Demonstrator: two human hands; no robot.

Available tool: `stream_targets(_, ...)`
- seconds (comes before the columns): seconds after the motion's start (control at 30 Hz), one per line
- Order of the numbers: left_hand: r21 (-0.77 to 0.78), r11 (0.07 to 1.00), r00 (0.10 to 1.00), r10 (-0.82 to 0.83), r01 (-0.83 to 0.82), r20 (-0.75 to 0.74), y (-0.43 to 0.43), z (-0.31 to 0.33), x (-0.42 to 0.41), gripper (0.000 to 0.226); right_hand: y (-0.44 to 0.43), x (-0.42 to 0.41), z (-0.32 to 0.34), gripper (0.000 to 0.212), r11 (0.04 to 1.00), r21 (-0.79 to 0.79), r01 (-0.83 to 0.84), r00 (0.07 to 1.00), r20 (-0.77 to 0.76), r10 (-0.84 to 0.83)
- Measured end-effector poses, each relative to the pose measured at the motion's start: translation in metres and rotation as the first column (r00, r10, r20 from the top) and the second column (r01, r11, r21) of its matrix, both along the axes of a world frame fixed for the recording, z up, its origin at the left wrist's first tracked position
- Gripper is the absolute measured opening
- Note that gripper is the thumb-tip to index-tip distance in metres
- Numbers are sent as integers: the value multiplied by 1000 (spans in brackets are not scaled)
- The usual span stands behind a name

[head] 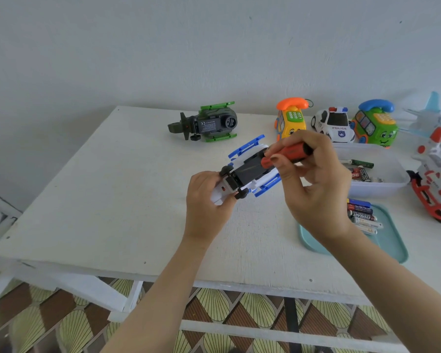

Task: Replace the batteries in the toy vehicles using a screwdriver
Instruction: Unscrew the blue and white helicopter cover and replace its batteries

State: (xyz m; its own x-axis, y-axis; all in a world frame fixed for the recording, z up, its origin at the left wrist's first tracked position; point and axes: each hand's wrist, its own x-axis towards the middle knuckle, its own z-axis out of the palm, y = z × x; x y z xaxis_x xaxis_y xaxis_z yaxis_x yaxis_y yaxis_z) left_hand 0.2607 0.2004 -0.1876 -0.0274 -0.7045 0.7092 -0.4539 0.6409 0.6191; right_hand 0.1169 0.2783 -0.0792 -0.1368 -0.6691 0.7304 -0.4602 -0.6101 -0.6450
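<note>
While the blue-and-white toy vehicle [255,184] lay belly-up near the middle of the white table [112,200], its dark underside panel [248,169] faced the camera; whether the toy rested on the table or was held just clear of it could not be told. The left hand [206,197] gripped the toy's near end, fingers curled round the body beside the small black wheels. The right hand [313,179] pinched the red-and-black screwdriver [288,154] between thumb and curled fingers, the tool slanting down toward the far end of the panel. The tip was hidden behind the handle (so its seating in any screw could not be confirmed).

In my judgement the step in hand was working the cover screw. To be done well it called for the driver to be brought in line with the screw, not slanted; for steady pressure down the shaft before any turn; and for the left hand to brace the toy against twisting. A slipped tip would likely chew the screw head; a freed screw could roll off.

Batteries [362,216] lay on a teal tray [392,240] just beside the right wrist; further cells sat in a clear tub [382,186] behind it. A green toy vehicle [209,123], also inverted, lay farther back; other toys stood along the far right edge.
</note>
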Motion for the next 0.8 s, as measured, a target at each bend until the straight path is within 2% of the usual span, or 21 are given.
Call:
stream_targets(0.4, -17, 1000, 1000, -8, 7, -6, 0, 1, 0, 36, -5, 0, -1, 25, 1000, 13, 1, 999, -38, -1)
stream_targets(0.5, -9, 1000, 1000, -9, 9, 1, -1, -1, 0, 33, -7, -4, 3, 22, 999, 0, 35, 984, -176, -34)
stream_targets(0.57, -9, 1000, 1000, -10, 10, 1, -2, -2, 0, 32, -9, -4, 7, 32, 996, -41, 84, 957, -276, -92)
stream_targets(0.63, -12, 1000, 1000, -12, 12, -2, -2, -2, 1, 32, -13, -3, 11, 38, 986, -104, 132, 937, -313, -158)
stream_targets(0.73, 4, 1000, 1000, -12, 12, 10, -2, -3, 1, 33, -18, 0, 17, 37, 952, -211, 221, 927, -260, -272)
stream_targets(0.8, 14, 1000, 1000, -8, 8, 11, -2, -4, 1, 35, -19, 4, 18, 34, 937, -215, 276, 930, -188, -317)
